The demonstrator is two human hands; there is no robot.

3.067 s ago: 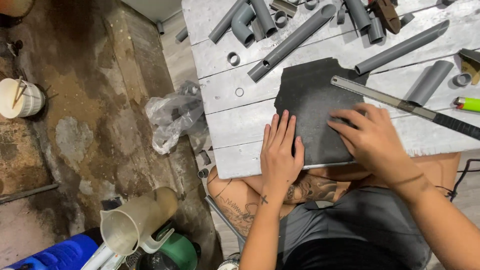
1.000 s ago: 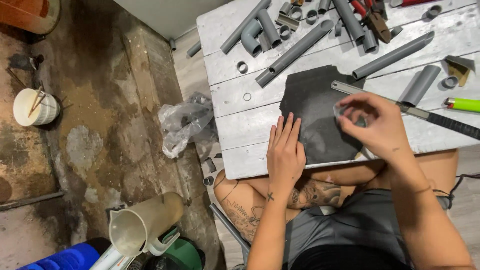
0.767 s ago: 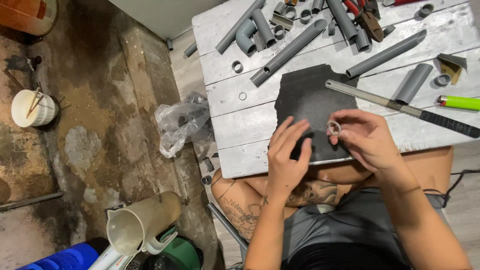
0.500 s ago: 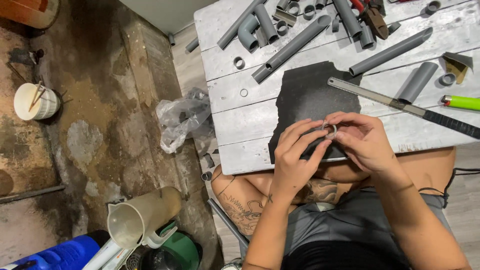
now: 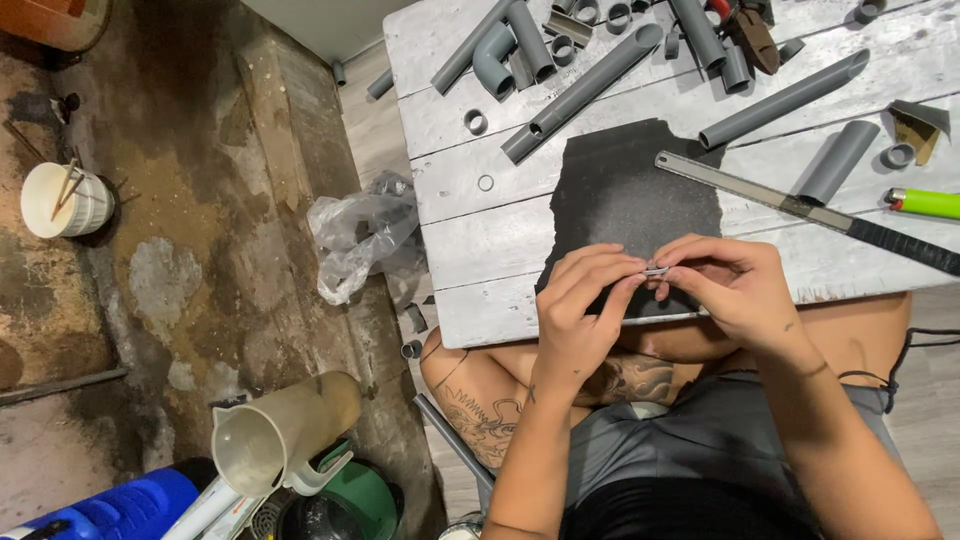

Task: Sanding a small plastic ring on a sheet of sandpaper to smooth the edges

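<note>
My left hand (image 5: 578, 312) and my right hand (image 5: 728, 288) meet over the near edge of a dark sheet of sandpaper (image 5: 630, 190) on a white plank table (image 5: 470, 225). Between the fingertips of both hands sits a small grey pipe ring (image 5: 655, 271), seen edge-on and held just above the sandpaper. My legs and grey shirt fill the space under the hands.
Several grey pipe lengths (image 5: 585, 82), an elbow (image 5: 490, 58) and rings lie on the far side of the table. A metal ruler (image 5: 800, 210), a green lighter (image 5: 925, 203) and pliers (image 5: 752, 30) lie to the right. A plastic bag (image 5: 360, 235), a jug (image 5: 275, 440) and a white cup (image 5: 65, 200) sit on the floor to the left.
My right hand lifted the ring off the sandpaper. My left hand left the sheet and joined it, and the ring has turned from face-on to edge-on between both hands.
</note>
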